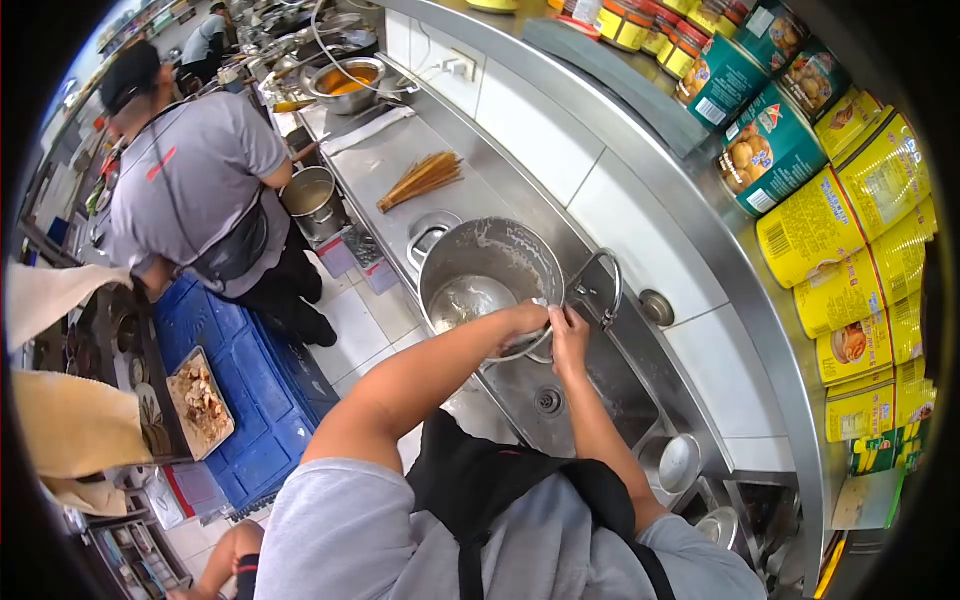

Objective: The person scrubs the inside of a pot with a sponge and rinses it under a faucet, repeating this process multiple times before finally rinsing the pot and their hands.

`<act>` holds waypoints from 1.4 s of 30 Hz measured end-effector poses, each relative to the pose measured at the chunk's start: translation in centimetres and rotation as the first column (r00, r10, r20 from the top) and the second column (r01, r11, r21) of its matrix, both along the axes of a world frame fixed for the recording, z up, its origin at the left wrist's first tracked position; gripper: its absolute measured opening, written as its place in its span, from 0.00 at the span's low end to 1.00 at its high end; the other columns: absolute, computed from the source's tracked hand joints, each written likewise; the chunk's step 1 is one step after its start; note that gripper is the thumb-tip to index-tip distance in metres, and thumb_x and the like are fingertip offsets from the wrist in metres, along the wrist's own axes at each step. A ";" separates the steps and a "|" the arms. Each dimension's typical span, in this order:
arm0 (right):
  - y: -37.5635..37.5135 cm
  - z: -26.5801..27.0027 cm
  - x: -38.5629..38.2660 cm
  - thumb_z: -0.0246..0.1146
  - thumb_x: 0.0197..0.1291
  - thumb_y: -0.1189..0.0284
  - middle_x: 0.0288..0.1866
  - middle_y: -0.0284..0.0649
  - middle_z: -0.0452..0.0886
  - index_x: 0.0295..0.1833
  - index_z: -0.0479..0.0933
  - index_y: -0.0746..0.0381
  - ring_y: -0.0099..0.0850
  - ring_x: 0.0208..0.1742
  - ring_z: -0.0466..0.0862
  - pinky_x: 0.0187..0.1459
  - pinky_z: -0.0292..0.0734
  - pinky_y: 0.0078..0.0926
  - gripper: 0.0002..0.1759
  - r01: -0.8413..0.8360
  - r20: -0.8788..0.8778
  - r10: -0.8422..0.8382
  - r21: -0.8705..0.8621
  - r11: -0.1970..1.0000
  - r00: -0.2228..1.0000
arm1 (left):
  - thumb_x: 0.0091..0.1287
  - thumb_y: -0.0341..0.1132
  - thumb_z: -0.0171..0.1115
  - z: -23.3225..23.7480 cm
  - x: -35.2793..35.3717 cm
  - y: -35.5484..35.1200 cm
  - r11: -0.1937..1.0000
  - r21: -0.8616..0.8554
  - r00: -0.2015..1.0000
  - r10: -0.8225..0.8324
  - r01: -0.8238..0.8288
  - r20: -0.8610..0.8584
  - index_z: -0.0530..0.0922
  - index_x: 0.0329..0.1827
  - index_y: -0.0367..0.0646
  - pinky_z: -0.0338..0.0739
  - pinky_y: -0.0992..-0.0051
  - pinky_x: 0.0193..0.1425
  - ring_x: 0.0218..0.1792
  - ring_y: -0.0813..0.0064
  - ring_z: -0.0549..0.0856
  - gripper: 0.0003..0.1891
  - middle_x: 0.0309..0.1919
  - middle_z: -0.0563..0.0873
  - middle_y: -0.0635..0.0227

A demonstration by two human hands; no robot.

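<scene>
A large metal pot stands at the sink, its inner wall streaked with pale residue and some cloudy liquid in the bottom. My left hand is closed at the pot's near rim, with a bit of something whitish by its fingers. Close beside it, my right hand has its fingers pressed together at the rim. What either hand grips is too small to make out. A curved faucet rises just right of the pot. Behind the pot, a bamboo brush lies on the steel counter.
The sink basin has a drain near my right forearm. Cans crowd the shelf above. A co-worker stands at left beside a blue chest lid bearing a tray of food pieces. A bowl of orange liquid sits farther back.
</scene>
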State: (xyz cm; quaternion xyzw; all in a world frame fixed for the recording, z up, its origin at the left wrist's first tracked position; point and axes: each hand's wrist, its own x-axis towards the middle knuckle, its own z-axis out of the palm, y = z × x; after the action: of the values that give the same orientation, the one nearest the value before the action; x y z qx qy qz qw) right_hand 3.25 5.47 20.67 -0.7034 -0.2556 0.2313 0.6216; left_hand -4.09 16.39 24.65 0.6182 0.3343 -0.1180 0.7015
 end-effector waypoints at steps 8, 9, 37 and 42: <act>-1.6 0.8 -0.5 0.64 0.45 0.72 0.31 0.27 0.77 0.58 0.82 0.68 0.15 0.28 0.67 0.29 0.64 0.19 0.30 -0.251 0.155 0.234 0.095 0.963 0.960 | 0.72 0.31 0.49 -11.6 2.9 -0.7 0.556 -0.101 0.479 0.783 -0.825 0.397 0.71 0.56 0.37 0.83 0.55 0.42 0.44 0.59 0.85 0.13 0.48 0.81 0.51; -1.4 0.4 0.3 0.64 0.45 0.72 0.31 0.27 0.77 0.58 0.82 0.68 0.15 0.28 0.67 0.29 0.64 0.19 0.30 -0.267 0.157 0.248 0.110 0.958 0.956 | 0.72 0.32 0.49 -13.6 3.4 -1.1 0.577 0.123 0.559 0.682 -0.807 0.472 0.70 0.56 0.36 0.84 0.57 0.43 0.45 0.58 0.85 0.13 0.51 0.80 0.50; -6.3 0.7 2.3 0.67 0.55 0.70 0.31 0.46 0.81 0.55 0.84 0.64 0.36 0.28 0.78 0.33 0.73 0.33 0.21 -0.191 0.564 0.126 0.057 0.980 0.816 | 0.64 0.43 0.59 -5.8 -7.7 -11.1 0.570 0.751 0.921 -0.028 0.334 -0.389 0.72 0.68 0.39 0.68 0.55 0.71 0.65 0.44 0.77 0.30 0.62 0.78 0.41; -6.9 1.1 0.5 0.68 0.50 0.74 0.28 0.43 0.76 0.56 0.86 0.58 0.37 0.27 0.76 0.32 0.73 0.33 0.24 -0.210 0.661 0.114 0.068 0.975 0.742 | 0.65 0.49 0.58 -11.8 -2.3 -11.9 0.813 0.249 0.788 0.357 -0.527 0.501 0.67 0.74 0.42 0.66 0.55 0.73 0.67 0.45 0.75 0.35 0.67 0.75 0.45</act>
State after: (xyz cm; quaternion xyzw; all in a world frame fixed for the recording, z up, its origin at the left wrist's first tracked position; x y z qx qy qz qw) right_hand 3.78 -1.43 21.80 -0.6700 -0.5317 0.0065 0.5181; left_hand -6.36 4.47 12.89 0.6532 0.3246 0.2587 0.6333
